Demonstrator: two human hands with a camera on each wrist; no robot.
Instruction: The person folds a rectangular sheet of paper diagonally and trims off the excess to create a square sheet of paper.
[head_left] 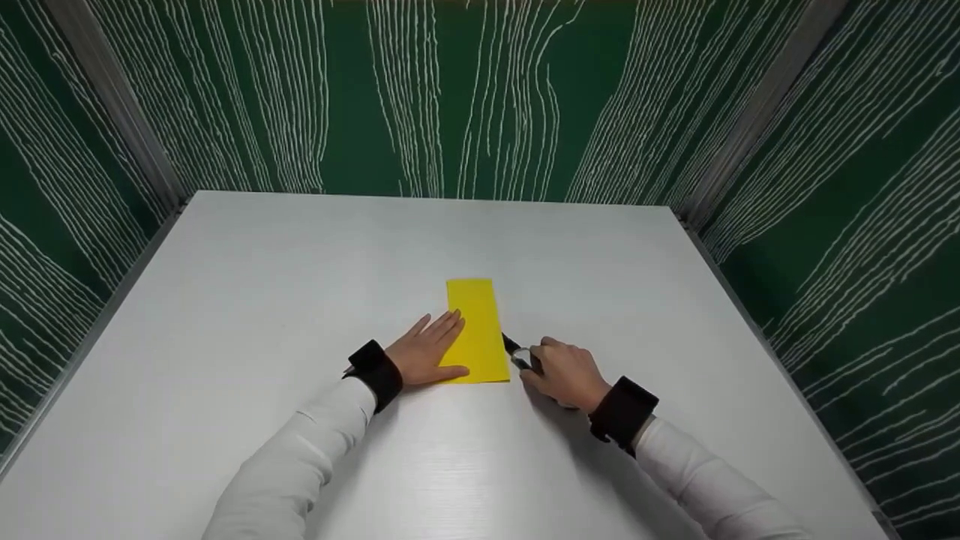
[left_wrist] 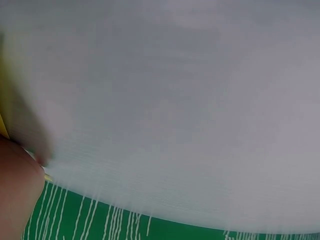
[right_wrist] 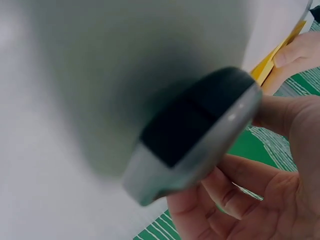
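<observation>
A folded-looking yellow paper lies upright on the white table, its long side running away from me. My left hand rests flat on its left part, fingers straight and thumb spread along the near edge. At the paper's right edge, my right hand grips a black and silver hand tool. Its dark tip points at that edge; whether it touches is too small to tell. The right wrist view shows the tool's thick black and grey end with curled fingers behind it. Only part of the left hand shows in the left wrist view.
The white table extends around the paper on all sides. Green walls with white wavy lines stand behind it and at both sides, with grey posts at the corners. Each wrist wears a black band.
</observation>
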